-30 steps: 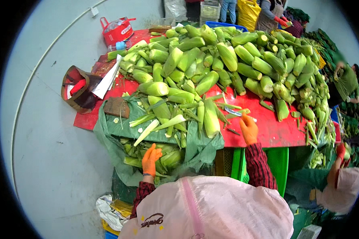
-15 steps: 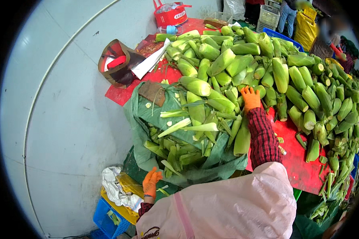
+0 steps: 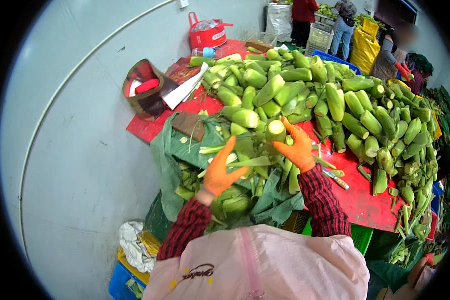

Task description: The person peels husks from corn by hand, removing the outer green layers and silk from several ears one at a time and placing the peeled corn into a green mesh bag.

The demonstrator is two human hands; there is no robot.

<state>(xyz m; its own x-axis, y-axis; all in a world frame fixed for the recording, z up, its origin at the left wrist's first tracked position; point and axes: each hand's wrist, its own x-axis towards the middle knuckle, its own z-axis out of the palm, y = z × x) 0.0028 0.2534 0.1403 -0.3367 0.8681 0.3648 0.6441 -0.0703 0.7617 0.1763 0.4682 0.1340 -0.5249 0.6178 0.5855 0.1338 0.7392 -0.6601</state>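
My right hand (image 3: 296,145), in an orange glove, is closed round a green ear of corn (image 3: 275,131) whose pale cut end faces me. My left hand (image 3: 221,169), gloved the same, is open with thumb and fingers spread, a little left of that ear. Stripped husks (image 3: 235,202) lie below my hands in a green sack (image 3: 167,165) at the table's edge. A large heap of unpeeled corn (image 3: 295,92) lies beyond my hands and to the right. On the red tabletop (image 3: 365,200), a knife (image 3: 337,179) rests beside my right forearm.
At the left stand a dark bag (image 3: 147,102) and white paper (image 3: 184,90). A red bag (image 3: 207,37) and a bottle (image 3: 205,52) sit farther back. By the wall at lower left is a blue crate (image 3: 119,282). Other people (image 3: 402,55) are at the back right.
My right hand has drawn an ear of corn from the heap toward me. My left hand has risen from beside the sack to above the husks. The knife has come into sight.
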